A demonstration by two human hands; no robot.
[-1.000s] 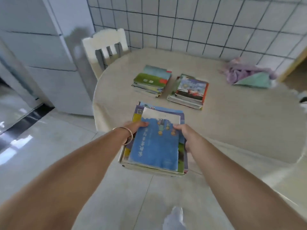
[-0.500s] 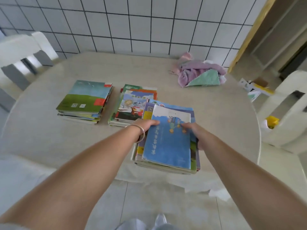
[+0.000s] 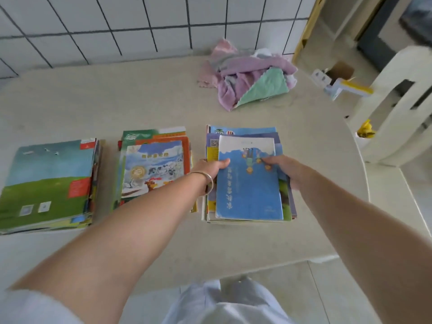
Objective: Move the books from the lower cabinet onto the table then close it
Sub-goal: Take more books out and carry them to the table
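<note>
A stack of books topped by a blue cover [image 3: 247, 190] lies on the beige table [image 3: 140, 94], right of two other stacks. My left hand [image 3: 211, 168], a bangle on its wrist, grips the stack's left edge with the thumb on the blue cover. My right hand [image 3: 284, 170] grips the right edge, thumb on top. The middle stack [image 3: 154, 164] has an orange-framed cover. The left stack [image 3: 46, 183] shows a green and blue cover. The cabinet is out of view.
A heap of purple, pink and green cloths [image 3: 247, 76] lies at the table's far side by the tiled wall. A white chair [image 3: 397, 108] stands at the right. A small box and papers [image 3: 339, 78] sit on the floor beyond the table.
I carried the blue-topped stack from above the floor over the table and brought it down to the right of the two other stacks. Both hands kept their grip throughout.
</note>
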